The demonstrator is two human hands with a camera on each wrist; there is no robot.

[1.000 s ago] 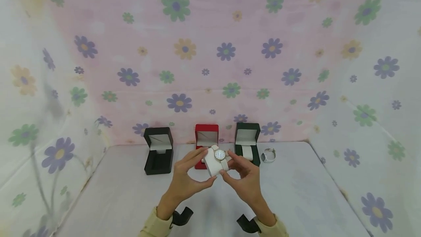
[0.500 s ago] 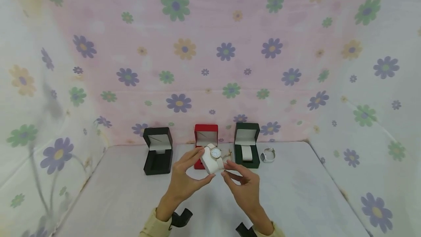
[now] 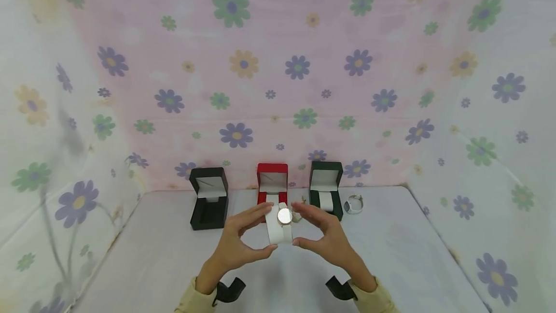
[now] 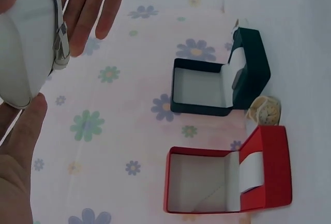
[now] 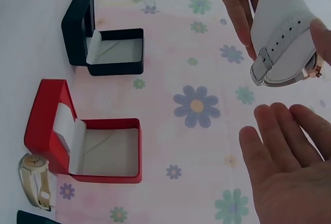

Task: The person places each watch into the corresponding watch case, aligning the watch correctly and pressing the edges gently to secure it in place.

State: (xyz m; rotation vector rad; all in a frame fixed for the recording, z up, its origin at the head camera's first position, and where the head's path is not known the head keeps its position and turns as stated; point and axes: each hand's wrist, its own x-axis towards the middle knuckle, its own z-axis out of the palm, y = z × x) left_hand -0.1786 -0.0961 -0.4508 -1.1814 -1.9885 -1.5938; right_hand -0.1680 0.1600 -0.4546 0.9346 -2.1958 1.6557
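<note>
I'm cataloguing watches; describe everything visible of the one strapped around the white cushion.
The watch has a round case with a gold-toned rim; its face, toward the head camera, is washed out by glare. Its white, leather-like strap, with punched holes and a metal buckle, is fastened around the white cushion. The left hand grips the cushion above the table, in front of the red box; whether the right hand touches the watch is unclear.

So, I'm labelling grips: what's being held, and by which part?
The left hand holds a white cushion, watch strapped round it, by opposite sides near the cushion's left end. Whether the right hand touches it is unclear.
</note>
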